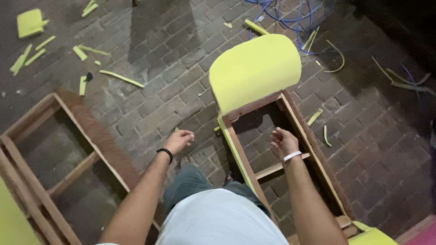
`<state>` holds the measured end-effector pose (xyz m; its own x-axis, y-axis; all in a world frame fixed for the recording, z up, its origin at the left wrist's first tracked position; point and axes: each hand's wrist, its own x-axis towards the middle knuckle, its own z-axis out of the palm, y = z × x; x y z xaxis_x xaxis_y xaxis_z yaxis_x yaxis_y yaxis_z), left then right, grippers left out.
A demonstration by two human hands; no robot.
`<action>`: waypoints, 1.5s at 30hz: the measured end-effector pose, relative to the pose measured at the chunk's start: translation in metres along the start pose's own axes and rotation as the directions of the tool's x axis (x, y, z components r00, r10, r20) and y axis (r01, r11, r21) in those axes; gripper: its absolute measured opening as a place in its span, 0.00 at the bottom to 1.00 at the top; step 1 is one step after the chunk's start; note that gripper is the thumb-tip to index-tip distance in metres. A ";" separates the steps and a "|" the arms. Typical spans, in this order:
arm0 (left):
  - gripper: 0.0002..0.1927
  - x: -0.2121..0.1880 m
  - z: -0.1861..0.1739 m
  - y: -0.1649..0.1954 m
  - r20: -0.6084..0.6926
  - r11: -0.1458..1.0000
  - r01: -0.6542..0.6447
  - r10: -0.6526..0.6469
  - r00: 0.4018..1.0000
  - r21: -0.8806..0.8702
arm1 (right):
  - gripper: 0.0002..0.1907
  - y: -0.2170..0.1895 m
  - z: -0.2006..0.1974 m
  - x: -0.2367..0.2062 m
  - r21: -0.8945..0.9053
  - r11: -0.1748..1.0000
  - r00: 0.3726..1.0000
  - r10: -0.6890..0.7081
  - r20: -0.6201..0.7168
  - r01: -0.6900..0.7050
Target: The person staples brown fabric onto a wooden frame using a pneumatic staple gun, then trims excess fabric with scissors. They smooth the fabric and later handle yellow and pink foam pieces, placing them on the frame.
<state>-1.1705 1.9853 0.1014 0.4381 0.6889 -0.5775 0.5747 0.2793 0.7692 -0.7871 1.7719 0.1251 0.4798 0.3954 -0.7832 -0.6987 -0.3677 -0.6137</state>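
A wooden chair frame (303, 129) lies on the brick floor in front of me, its rounded back panel covered with yellow-green foam (254, 72). A strip of the same foam (236, 149) runs along the frame's left rail. My right hand (284, 143) hovers over the open middle of the frame, fingers loosely curled, holding nothing; it wears a white wristband. My left hand (179, 139) is held over the bricks just left of the frame, fingers apart, with a black band on the wrist. It seems to hold nothing.
A second bare wooden frame (68, 159) lies at the left. Foam offcuts (120, 78) are scattered over the bricks at the upper left and right. Blue cables (290, 18) tangle beyond the chair back. More foam (372, 237) shows at the bottom right.
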 end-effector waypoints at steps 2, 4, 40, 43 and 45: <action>0.18 0.037 -0.011 0.015 0.059 0.999 -0.014 0.012 0.998 0.037 | 0.09 -0.007 0.028 0.020 0.064 0.997 0.999 -0.035 0.029 0.033; 0.18 0.076 -0.027 0.033 0.060 0.995 0.098 -0.098 0.993 0.009 | 0.08 -0.017 0.052 0.041 0.073 0.995 0.996 -0.066 0.060 0.062; 0.25 0.426 0.021 0.156 0.510 0.836 0.516 -0.531 0.677 0.186 | 0.10 0.129 0.303 -0.012 0.532 0.847 0.803 0.311 -0.508 0.008; 0.25 0.426 0.019 0.150 0.556 0.864 0.471 -0.483 0.676 0.178 | 0.12 0.170 0.320 -0.029 0.545 0.837 0.791 0.357 -0.497 -0.035; 0.22 0.423 0.018 0.148 0.529 0.839 0.506 -0.528 0.664 0.203 | 0.14 0.195 0.331 -0.042 0.527 0.849 0.781 0.358 -0.512 -0.044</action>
<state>-0.8873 2.3061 -0.0342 0.3527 -0.0435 -0.9347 0.8436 0.4470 0.2975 -1.1185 1.9622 0.0714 0.3957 -0.2539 -0.8826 -0.8939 0.1141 -0.4336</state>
